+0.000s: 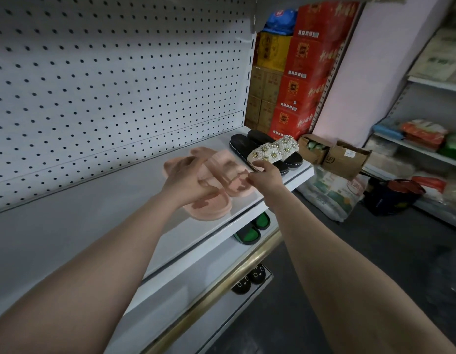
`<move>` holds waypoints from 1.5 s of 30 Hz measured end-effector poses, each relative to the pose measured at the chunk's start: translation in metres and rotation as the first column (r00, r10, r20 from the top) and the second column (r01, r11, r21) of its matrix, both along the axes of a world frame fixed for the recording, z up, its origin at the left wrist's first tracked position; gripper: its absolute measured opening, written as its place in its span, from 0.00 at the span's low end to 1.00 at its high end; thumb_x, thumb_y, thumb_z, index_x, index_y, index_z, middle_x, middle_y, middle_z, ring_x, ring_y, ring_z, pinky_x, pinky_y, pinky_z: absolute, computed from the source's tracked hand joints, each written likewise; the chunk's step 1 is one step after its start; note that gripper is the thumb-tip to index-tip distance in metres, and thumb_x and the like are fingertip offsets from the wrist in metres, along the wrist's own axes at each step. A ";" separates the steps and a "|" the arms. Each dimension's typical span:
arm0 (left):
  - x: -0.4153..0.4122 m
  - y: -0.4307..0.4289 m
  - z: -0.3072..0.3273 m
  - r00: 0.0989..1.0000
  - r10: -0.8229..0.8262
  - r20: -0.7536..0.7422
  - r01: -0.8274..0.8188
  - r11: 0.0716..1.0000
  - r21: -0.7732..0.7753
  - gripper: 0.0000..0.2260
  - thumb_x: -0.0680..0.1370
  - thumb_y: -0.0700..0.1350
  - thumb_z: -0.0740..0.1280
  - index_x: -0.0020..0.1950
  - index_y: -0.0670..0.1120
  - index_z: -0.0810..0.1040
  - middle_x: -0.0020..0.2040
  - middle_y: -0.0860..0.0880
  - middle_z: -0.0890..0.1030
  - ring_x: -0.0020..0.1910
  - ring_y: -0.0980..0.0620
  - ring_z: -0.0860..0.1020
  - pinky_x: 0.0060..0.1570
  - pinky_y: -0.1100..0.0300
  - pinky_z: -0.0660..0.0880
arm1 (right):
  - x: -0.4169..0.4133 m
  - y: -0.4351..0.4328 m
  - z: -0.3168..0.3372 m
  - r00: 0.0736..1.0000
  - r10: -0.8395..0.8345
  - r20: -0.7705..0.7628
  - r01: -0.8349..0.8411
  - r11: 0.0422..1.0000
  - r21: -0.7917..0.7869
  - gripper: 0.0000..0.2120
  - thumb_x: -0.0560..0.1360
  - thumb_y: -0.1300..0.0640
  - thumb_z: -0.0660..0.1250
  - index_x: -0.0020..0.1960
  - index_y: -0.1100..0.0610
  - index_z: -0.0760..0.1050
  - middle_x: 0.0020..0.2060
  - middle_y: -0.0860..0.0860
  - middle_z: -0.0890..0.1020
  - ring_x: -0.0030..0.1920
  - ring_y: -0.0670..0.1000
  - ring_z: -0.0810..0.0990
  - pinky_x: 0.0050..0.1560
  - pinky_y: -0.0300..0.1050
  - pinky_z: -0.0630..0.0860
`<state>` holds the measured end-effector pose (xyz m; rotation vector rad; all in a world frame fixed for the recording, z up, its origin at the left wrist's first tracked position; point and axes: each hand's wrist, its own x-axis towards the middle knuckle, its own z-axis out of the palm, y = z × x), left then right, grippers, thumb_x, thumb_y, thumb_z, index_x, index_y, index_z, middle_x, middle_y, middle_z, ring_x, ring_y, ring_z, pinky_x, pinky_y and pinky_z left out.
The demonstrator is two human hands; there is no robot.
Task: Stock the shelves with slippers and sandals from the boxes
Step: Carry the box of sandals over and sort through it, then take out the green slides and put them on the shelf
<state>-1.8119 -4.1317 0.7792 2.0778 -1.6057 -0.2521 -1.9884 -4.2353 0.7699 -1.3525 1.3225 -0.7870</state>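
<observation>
Gripping the pair of pink slippers (214, 200) from both sides, the person's hands meet over the white metal shelf (68, 226). The left hand (188, 182) curls its fingers round the strap of the nearer slipper, and the right hand (266, 176) pinches the outer edge of the farther one. The slippers are soft-looking, thick-soled and rounded, with darker pink patches on the toe. They are blurred, lying side by side near the shelf's front edge.

Just beside them on the right stands a pair of black sandals (272, 152) with pale straps studded in pearl flowers. A grey pegboard (106, 85) backs the shelf. Lower shelves hold green-and-black slippers (249, 232) and black slippers with small faces (249, 279). Red cartons (306, 80), open cardboard boxes (341, 157) and a printed sack (334, 192) crowd the far end.
</observation>
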 end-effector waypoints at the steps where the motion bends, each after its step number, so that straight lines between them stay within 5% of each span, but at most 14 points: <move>1: -0.003 0.005 0.001 0.999 -0.032 0.016 0.033 0.999 -0.036 0.38 0.67 0.59 0.75 0.73 0.56 0.62 0.69 0.47 0.70 0.69 0.46 0.65 0.61 0.51 0.67 | -0.004 0.007 0.001 1.000 -0.028 -0.006 0.028 1.000 -0.010 0.23 0.73 0.69 0.66 0.65 0.54 0.74 0.53 0.55 0.80 0.50 0.54 0.82 0.56 0.52 0.80; 4: -0.008 0.018 0.002 0.991 -0.131 0.018 0.132 0.989 -0.074 0.34 0.70 0.60 0.73 0.72 0.53 0.67 0.69 0.48 0.71 0.68 0.47 0.68 0.62 0.54 0.67 | -0.016 0.034 0.002 0.995 -0.102 0.005 0.102 0.994 -0.036 0.22 0.71 0.68 0.66 0.64 0.54 0.76 0.50 0.55 0.82 0.52 0.57 0.83 0.57 0.56 0.80; 8: -0.020 0.046 0.002 0.967 -0.254 0.034 0.256 0.959 -0.118 0.27 0.72 0.55 0.72 0.70 0.52 0.71 0.67 0.49 0.73 0.64 0.49 0.73 0.62 0.53 0.70 | -0.033 0.085 -0.004 0.979 -0.199 0.042 0.200 0.979 -0.033 0.19 0.73 0.67 0.65 0.61 0.55 0.77 0.40 0.55 0.84 0.41 0.51 0.84 0.53 0.55 0.81; 13: -0.039 0.096 -0.005 0.924 -0.383 0.014 0.379 0.909 -0.171 0.24 0.69 0.52 0.74 0.64 0.53 0.76 0.63 0.48 0.77 0.61 0.48 0.75 0.59 0.52 0.73 | -0.057 0.165 -0.023 0.959 -0.269 0.086 0.273 0.961 -0.040 0.16 0.72 0.68 0.66 0.58 0.57 0.77 0.40 0.53 0.82 0.42 0.52 0.83 0.53 0.56 0.81; 19: -0.079 0.159 -0.032 0.861 -0.506 -0.048 0.492 0.854 -0.171 0.20 0.70 0.48 0.74 0.62 0.52 0.78 0.58 0.50 0.79 0.56 0.51 0.77 0.53 0.62 0.70 | -0.093 0.266 -0.052 0.933 -0.327 0.152 0.332 0.943 -0.008 0.14 0.75 0.72 0.65 0.57 0.59 0.76 0.44 0.58 0.80 0.37 0.50 0.79 0.38 0.37 0.79; 31: -0.205 0.236 -0.163 0.681 -0.706 -0.193 0.720 0.694 0.000 0.20 0.71 0.49 0.73 0.62 0.52 0.78 0.55 0.51 0.80 0.54 0.52 0.79 0.56 0.56 0.75 | -0.227 0.410 -0.161 0.847 -0.528 0.057 0.508 0.837 0.203 0.15 0.73 0.72 0.67 0.56 0.57 0.77 0.47 0.61 0.79 0.44 0.56 0.80 0.55 0.53 0.79; 45: -0.309 0.384 -0.298 0.608 -0.728 -0.316 0.793 0.545 0.272 0.19 0.74 0.50 0.71 0.64 0.54 0.75 0.59 0.54 0.78 0.58 0.54 0.76 0.57 0.58 0.73 | -0.336 0.581 -0.282 0.836 -0.547 -0.044 0.504 0.735 0.454 0.18 0.73 0.74 0.67 0.60 0.59 0.76 0.48 0.59 0.82 0.42 0.51 0.81 0.42 0.38 0.79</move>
